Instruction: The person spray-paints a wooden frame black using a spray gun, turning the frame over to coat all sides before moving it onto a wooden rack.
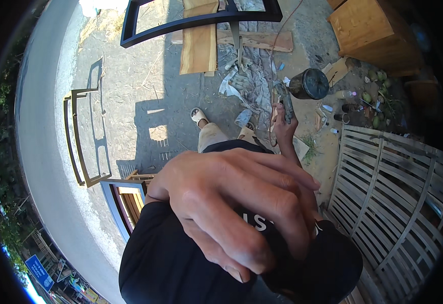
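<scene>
My left hand (226, 202) is raised very close to the view, back upward, in front of my black shirt (181, 253). Its fingers are bent but spread apart, and I see nothing in them; some tips are hidden. Lower and farther off, my right hand (285, 124) is closed around a grey, stained spray gun (281, 92). A thin reddish hose (273, 55) runs by it. Just right of the spray gun stands a dark, paint-stained bucket (315, 83). Ahead of my feet, a black frame (201, 28) lies across a wooden plank (199, 50).
Crumpled pale sheeting (249, 88) lies on the ground ahead. A slatted bamboo panel (389, 202) is at the right, a wooden cabinet (366, 28) at the far right. Another frame (73, 137) stands at the left near the road (41, 116). A dark-edged frame (122, 202) is by my left side.
</scene>
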`<state>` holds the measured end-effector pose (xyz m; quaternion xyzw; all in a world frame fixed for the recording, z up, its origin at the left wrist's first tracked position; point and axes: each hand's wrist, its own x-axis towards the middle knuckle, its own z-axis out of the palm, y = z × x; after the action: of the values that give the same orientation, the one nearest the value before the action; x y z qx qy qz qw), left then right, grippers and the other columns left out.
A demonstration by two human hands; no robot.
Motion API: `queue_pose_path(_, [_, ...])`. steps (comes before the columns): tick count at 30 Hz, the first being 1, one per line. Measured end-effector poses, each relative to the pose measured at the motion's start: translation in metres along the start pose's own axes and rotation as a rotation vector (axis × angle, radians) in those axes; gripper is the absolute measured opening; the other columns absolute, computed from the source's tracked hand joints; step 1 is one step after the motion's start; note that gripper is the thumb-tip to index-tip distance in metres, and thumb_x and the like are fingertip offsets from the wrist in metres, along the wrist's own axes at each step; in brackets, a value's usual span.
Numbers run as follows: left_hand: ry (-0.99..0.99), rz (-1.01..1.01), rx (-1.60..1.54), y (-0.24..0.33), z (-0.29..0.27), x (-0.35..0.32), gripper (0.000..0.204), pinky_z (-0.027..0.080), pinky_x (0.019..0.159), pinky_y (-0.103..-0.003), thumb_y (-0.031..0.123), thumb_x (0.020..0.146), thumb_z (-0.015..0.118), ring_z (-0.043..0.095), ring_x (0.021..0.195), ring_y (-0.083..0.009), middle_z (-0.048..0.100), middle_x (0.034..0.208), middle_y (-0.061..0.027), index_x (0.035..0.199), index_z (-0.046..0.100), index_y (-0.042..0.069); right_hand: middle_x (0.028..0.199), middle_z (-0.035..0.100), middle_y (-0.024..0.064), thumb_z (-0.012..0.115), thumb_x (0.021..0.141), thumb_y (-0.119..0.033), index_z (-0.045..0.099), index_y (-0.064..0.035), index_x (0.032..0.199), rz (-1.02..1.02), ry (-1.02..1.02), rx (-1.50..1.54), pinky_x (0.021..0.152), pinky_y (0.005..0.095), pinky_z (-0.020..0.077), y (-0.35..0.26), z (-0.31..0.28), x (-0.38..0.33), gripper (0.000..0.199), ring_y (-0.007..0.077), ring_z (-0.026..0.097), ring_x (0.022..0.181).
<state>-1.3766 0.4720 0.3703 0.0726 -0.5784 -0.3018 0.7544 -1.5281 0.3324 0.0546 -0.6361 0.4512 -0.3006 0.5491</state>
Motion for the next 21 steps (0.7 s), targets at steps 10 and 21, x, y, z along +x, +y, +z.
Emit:
queue_pose_path(10, [0.873,-0.317,-0.429,0.016,-0.145,-0.112,0.088,0.020,0.121,-0.061,0.077,0.096,0.031,0.015,0.152,-0.0433,0.012,0.166,-0.0223,0.163,0.010,0.024,0.086,0.070,0.0041,0.065,0.100,-0.024,0.072,0.0016,0.104,0.100,0.032,0.054,0.065,0.0283,0.0497,-0.010,0.027,0.002,0.027,0.0113,0.061,0.073])
queue_pose_path(21, [-0.467,-1.450,1.029,0.032,-0.156,-0.335,0.094,0.037,0.113,-0.052,0.023,0.077,0.082,0.039,0.138,-0.0442,0.038,0.154,-0.0215,0.156,0.032,0.020,0.091,0.075,0.0171,0.070,0.095,-0.024,0.071,0.0023,0.110,-0.178,0.144,-0.028,0.075,0.0361,0.0541,-0.006,0.029,0.025,0.030,0.0213,0.072,0.083])
